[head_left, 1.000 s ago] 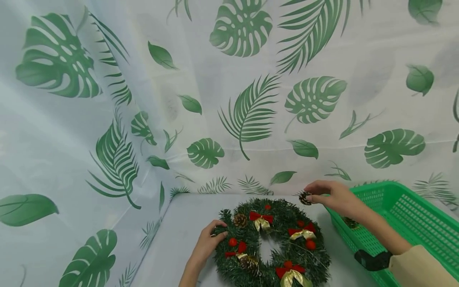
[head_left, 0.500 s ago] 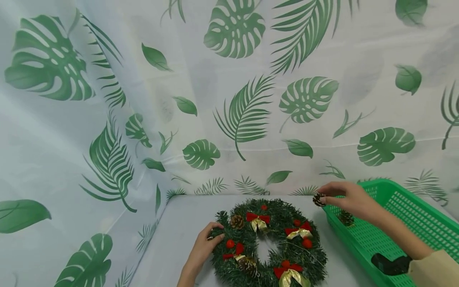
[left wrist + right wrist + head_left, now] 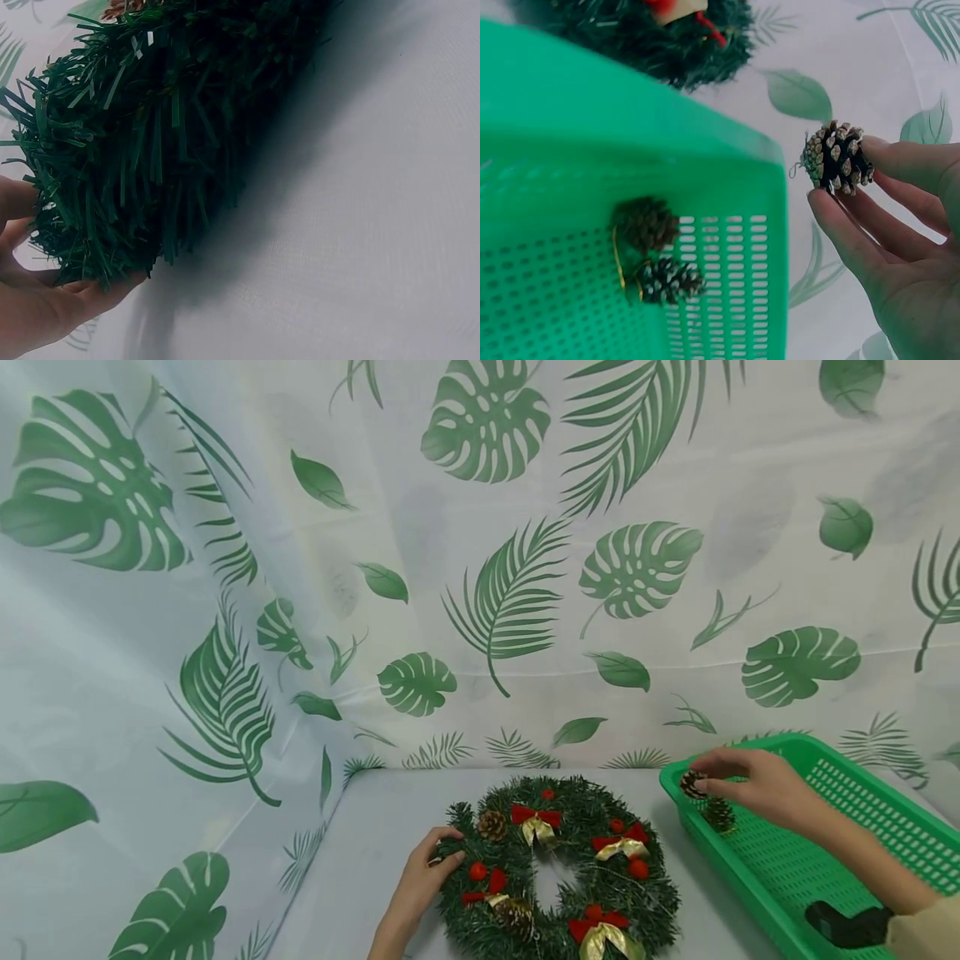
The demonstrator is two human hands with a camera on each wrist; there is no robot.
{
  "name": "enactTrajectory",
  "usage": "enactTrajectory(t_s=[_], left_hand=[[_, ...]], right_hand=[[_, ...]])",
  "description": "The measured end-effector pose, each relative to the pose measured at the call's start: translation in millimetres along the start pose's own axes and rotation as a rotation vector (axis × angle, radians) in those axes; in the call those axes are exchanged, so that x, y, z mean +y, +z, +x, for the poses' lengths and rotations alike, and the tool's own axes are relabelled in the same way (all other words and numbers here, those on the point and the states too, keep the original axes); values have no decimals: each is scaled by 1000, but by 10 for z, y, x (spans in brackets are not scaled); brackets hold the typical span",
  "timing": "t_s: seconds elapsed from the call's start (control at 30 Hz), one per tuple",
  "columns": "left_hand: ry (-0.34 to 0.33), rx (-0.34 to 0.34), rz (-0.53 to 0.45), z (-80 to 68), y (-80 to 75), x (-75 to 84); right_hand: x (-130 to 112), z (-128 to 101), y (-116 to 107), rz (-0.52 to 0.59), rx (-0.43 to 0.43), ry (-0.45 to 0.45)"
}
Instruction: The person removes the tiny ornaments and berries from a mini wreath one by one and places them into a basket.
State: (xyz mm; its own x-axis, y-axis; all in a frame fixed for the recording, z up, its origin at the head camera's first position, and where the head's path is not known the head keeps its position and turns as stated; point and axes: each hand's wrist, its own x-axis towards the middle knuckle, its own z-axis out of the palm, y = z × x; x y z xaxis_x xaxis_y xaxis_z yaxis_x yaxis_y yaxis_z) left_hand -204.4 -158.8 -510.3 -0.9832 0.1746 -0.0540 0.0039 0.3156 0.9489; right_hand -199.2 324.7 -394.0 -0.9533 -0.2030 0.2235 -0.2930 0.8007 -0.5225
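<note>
A green wreath (image 3: 558, 868) with red bows, red berries and pine cones lies on the white table. My left hand (image 3: 427, 881) grips its left edge, fingers curled into the needles (image 3: 112, 187). My right hand (image 3: 750, 787) pinches a small pine cone (image 3: 692, 783) between thumb and fingers over the near-left corner of the green basket (image 3: 840, 860). In the right wrist view the held pine cone (image 3: 838, 159) hangs just past the basket rim (image 3: 776, 247). Two pine cones (image 3: 656, 247) lie inside the basket.
A leaf-printed white cloth (image 3: 487, 568) covers the back wall and table. The basket stands right of the wreath, close to it. A black wrist strap (image 3: 847, 925) shows on my right arm. Bare table (image 3: 375, 852) lies left of the wreath.
My right hand carried the pine cone from above the wreath's upper right edge rightward to over the basket's corner. My left hand stayed on the wreath.
</note>
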Motion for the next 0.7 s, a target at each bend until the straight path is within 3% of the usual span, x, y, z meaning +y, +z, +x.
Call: enactTrajectory(t_s=[0.7], left_hand=[[2,7,0,-15,13,13]], right_hand=[[619,-179,-32,20,-40,147]])
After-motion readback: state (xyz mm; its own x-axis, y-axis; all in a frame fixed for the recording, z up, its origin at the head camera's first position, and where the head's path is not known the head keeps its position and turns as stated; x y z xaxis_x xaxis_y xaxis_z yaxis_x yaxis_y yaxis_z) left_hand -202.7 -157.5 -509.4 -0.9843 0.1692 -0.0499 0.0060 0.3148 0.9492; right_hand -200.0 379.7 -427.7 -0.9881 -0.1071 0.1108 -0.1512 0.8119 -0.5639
